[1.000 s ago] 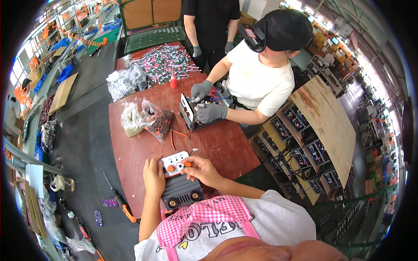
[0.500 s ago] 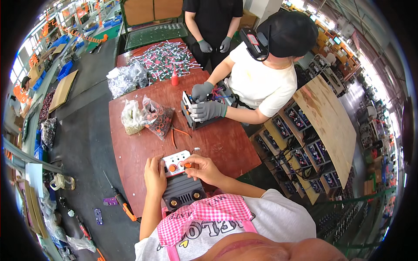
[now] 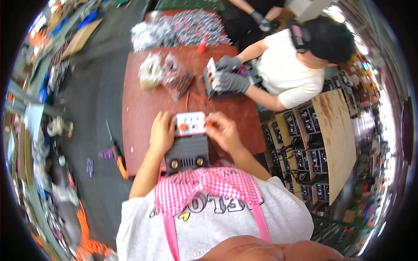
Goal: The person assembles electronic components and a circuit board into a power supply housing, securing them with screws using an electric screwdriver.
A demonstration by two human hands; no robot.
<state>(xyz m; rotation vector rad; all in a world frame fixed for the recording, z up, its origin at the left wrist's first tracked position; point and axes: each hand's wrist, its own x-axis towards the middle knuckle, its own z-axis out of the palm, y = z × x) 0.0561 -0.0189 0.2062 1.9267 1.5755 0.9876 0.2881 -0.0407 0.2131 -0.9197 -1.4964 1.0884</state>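
Note:
A dark grey ribbed metal case with two brass fittings stands on the table in front of me. Its white control panel carries an orange knob on the left. My left hand grips the left side of the device at the panel's edge, fingers bent against it. At the panel's right end, my right hand pinches a second orange knob between thumb and fingertips. Blur hides whether this knob touches the panel.
Across the red table, a gloved co-worker handles a similar unit. Clear bags of small parts, a red bottle and a wire pile lie farther back. An orange-handled screwdriver is left; a wooden rack of units stands right.
The view has swung, so the whole scene sits differently in the picture. My right hand has carried the orange knob from over the panel's lower right to its right end. My left hand keeps its grip.

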